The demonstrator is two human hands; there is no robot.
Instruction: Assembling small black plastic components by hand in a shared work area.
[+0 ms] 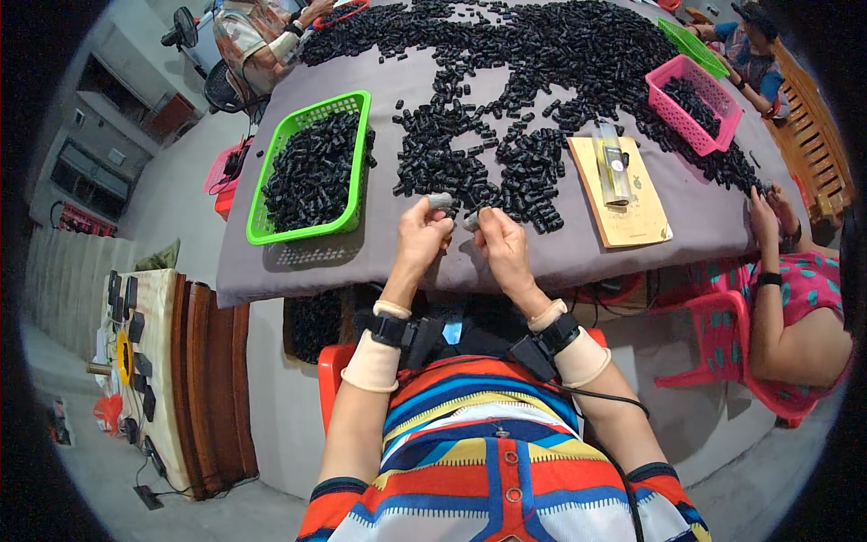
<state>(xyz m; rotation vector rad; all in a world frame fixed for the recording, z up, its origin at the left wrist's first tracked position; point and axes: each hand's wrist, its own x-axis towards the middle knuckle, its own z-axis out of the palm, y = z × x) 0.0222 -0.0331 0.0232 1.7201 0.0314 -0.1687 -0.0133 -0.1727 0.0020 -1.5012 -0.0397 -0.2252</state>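
Note:
My left hand [422, 238] is closed in a pinch above the near edge of the cloth-covered table [379, 257]. A grey covering shows on one of its fingertips. Close beside it, my right hand [506, 251] is pinched too, also with grey at a fingertip. Whatever the fingers hold, if anything, is too small or hidden to make out. Just beyond both hands lie small black cylindrical parts [533, 181] in loose heaps. A green basket [256, 228] full of the same parts stands to the left. Right of my hands rests a tan booklet [639, 226] with a clear plastic case [614, 172] on it.
A larger black heap [578, 54] covers the far table. A pink basket [718, 135] and another green basket [691, 45] stand at the right. Other people sit at the far left, far right and near right, where a person's hand [766, 217] handles parts. Cables run along my right arm.

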